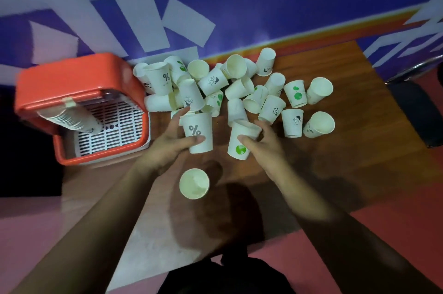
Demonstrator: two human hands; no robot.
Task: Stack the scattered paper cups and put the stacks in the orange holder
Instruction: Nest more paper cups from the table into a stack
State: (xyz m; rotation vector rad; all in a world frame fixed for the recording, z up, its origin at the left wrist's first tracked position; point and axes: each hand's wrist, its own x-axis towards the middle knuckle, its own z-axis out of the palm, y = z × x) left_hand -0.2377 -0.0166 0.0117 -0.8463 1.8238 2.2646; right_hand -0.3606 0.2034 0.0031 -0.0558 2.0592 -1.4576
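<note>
1. Left hand (171, 147): thumb and fingers (194, 139) curl round the lower wall of a white paper cup with a grey percent mark (197, 129). The cup's long axis runs 12 to 6 o'clock, mouth toward 12.
2. Right hand (263, 145): fingers wrap a white paper cup with a green globe print (241, 142), tilted, mouth toward 1 o'clock. It sits at 3 o'clock of the percent cup, near but apart.
3. Judgement: nesting these two looks to be the step in hand. Both mouths face about the same way, so one base must come round to the other's mouth.
4. Plain white paper cup (194, 183): upright and untouched, at 6 o'clock of both hands on the brown wooden table (335, 162).
5. Loose heap of white paper cups (239, 87): 12 to 2 o'clock, some standing, some toppled. The nearest crowd the left fingertips.
6. Orange plastic holder (72, 66), with white slatted tray (112, 123): 9 to 10 o'clock, nearer the left hand. One long cup stack (72, 121) lies inside.
</note>
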